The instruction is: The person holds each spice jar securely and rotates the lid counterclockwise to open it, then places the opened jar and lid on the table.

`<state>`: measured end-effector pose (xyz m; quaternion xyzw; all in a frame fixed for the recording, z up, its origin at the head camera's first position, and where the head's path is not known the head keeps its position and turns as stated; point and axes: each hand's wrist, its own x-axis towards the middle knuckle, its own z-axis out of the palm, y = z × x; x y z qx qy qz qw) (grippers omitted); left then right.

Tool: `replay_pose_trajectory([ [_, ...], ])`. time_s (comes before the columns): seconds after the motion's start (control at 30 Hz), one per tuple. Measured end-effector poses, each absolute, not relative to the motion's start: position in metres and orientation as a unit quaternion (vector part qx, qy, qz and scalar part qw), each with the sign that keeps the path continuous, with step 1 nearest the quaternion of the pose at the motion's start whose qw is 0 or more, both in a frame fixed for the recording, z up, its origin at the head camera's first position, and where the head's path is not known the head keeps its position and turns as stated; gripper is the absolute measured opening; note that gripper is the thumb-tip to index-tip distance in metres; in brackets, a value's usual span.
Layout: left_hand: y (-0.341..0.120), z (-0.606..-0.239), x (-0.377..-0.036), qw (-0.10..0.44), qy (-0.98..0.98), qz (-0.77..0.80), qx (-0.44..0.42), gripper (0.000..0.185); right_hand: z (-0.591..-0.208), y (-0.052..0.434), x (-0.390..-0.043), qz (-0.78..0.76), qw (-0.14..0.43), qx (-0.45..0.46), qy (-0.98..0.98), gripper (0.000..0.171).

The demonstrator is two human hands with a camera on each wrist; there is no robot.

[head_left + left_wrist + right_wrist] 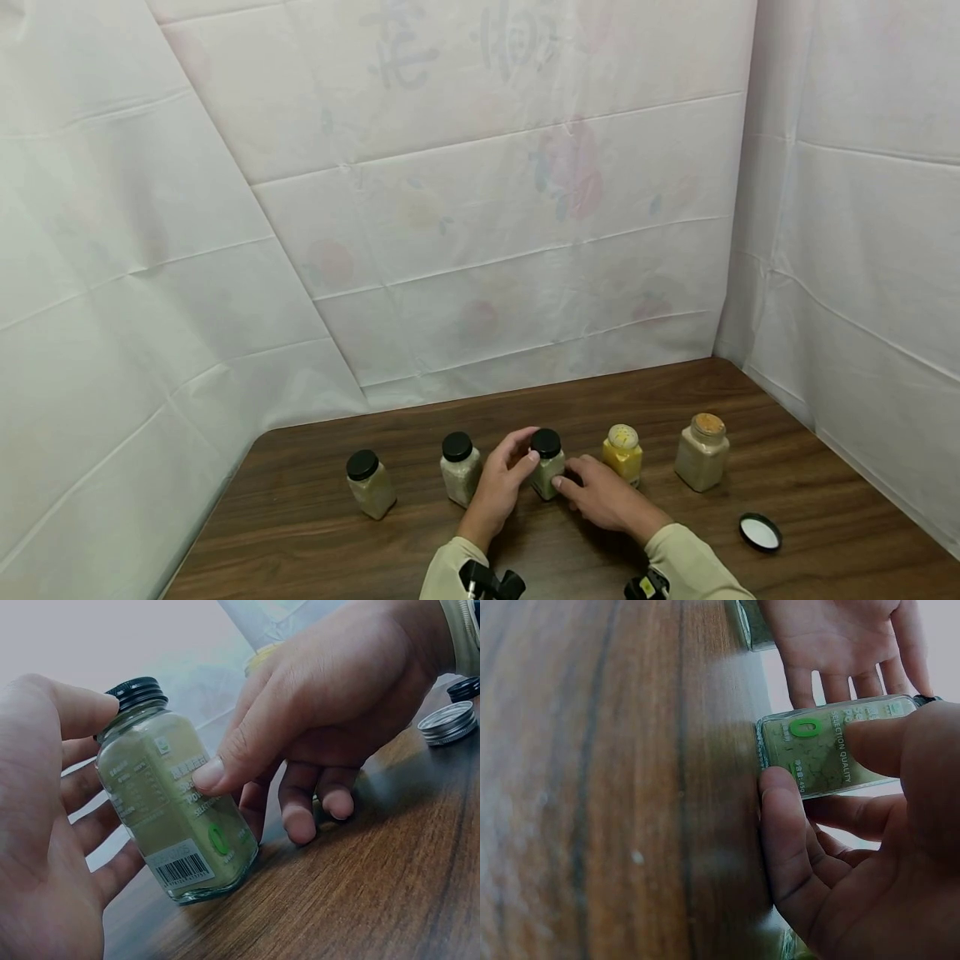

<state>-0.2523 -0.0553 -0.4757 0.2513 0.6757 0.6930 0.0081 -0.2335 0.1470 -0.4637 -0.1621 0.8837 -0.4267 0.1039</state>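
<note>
A square glass spice jar (pixel 547 479) of pale green powder, with a black ribbed cap (pixel 139 691), stands on the wooden table between both hands. My left hand (pixel 497 485) holds it from the left, thumb at the cap and fingers behind the glass. From the right, my right hand (pixel 606 497) grips the lower body; its thumb (pixel 211 772) lies over the printed front. A barcode label (pixel 182 864) and a green ring mark (pixel 805 727) show on the glass. In the left wrist view the jar looks tilted.
Two black-capped jars, one far left (pixel 372 490) and one nearer (pixel 461 475), stand to the left. On the right are an uncapped yellow jar (pixel 622 460) and an uncapped tan jar (pixel 702 460). A black-rimmed lid (pixel 761 532) lies near the right edge. White cloth (pixel 525 250) surrounds the table.
</note>
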Motion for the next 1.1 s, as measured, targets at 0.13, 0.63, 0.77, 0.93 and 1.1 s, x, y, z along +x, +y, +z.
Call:
replay_pose_trajectory([
  [0.13,-0.0561,-0.476,-0.2526,0.007,0.682,0.685,0.256,0.043,-0.4638,0.147,-0.2337,-0.424,0.106,-0.163,0.884,0.038],
  [0.63,-0.0577,-0.4738,-0.2514,0.016,0.67,0.699,0.251,0.039,-0.4635,0.1471,-0.2338,-0.431,0.112,-0.163,0.881,0.039],
  [0.77,-0.057,-0.4739,-0.2517,0.012,0.672,0.703,0.234,0.036,-0.4632,0.1474,-0.2339,-0.433,0.112,-0.161,0.88,0.041],
  [0.93,-0.0564,-0.4742,-0.2519,0.007,0.672,0.709,0.215,0.033,-0.4632,0.1473,-0.2333,-0.432,0.11,-0.163,0.88,0.04],
  [1.1,-0.0559,-0.4751,-0.2528,0.003,0.666,0.715,0.213,0.033,-0.4635,0.1468,-0.2328,-0.426,0.1,-0.168,0.883,0.038],
])
